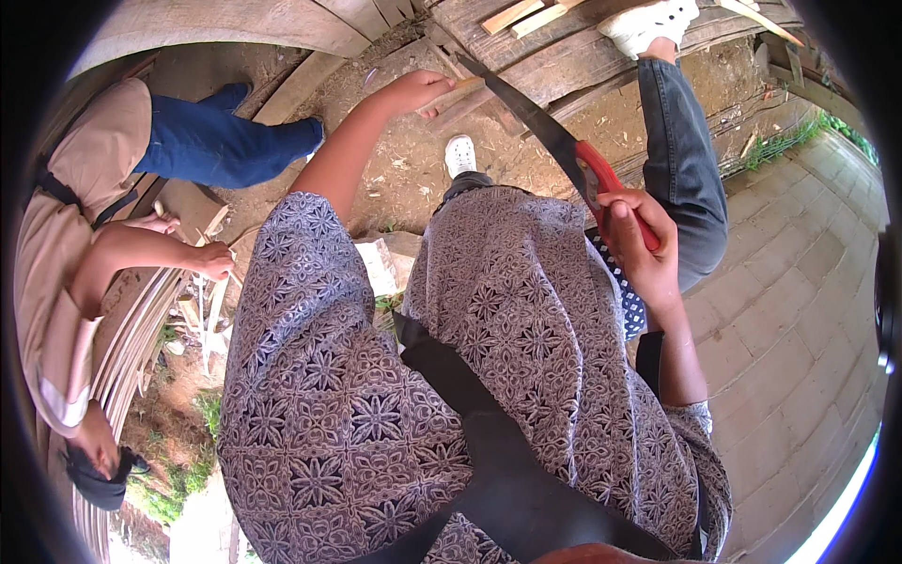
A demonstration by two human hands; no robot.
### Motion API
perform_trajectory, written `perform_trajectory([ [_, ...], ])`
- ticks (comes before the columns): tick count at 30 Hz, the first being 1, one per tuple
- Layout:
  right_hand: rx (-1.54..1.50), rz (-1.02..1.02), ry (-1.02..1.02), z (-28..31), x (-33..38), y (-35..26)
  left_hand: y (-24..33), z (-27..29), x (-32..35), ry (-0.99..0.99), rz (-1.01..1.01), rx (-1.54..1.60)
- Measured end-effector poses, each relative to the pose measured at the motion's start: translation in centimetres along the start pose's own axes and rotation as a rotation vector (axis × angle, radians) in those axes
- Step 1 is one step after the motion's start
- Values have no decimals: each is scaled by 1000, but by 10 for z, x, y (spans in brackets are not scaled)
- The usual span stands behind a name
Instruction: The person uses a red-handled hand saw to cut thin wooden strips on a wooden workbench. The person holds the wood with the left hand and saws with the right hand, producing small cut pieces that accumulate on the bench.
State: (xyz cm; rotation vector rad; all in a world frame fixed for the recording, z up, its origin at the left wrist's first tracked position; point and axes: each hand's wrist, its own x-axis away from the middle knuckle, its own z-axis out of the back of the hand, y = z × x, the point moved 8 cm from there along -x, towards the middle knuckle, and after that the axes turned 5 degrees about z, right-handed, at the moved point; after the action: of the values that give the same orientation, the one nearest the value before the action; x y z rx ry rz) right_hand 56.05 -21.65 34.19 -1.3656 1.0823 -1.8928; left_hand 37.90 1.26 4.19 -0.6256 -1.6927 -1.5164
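My right hand (646, 240) is closed around the red handle of a hand saw (536, 117). Its long dark blade slants away up and to the left, and the far part of the blade meets the end of a thin wooden stick (467, 84). Fingers wrapped, my left hand (420, 92) grips that stick out at arm's length, over the edge of a weathered plank bench (554, 75). How far the blade has cut into the wood is too small to tell.
Loose wood strips (522, 17) lie on the planks beside my raised foot in a white clog (650, 23). At the left another person (70, 216) handles thin strips. Long stacked slats (132, 348) stand near them. A block wall (799, 310) rises at right.
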Motion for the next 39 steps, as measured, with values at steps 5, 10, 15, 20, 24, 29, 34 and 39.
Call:
perform_trajectory([
  [5, -43, 34, -2, 9, 1, 9, -12, -5, -9, 56, 15, 103],
  [10, -116, 25, 8, 15, 4, 12, -30, -10, -5, 163, -85, 9],
  [15, -115, 95, 33, 14, 7, 11, -28, -11, 5, 219, -103, 140],
  [20, -112, 93, -19, 22, 8, 6, -32, -2, -2, 214, -94, 135],
  [24, 8, 100, -27, 23, 5, 8, -25, 4, -3, 224, -77, 44],
  [29, 4, 73, -46, 19, 1, 15, -20, 8, -8, 194, -78, 8],
  [34, -6, 74, -66, 16, -4, 12, -27, 11, -16, 192, -78, 17],
  [39, -4, 34, -77, 17, -6, 15, -27, 12, -15, 197, -99, 30],
])
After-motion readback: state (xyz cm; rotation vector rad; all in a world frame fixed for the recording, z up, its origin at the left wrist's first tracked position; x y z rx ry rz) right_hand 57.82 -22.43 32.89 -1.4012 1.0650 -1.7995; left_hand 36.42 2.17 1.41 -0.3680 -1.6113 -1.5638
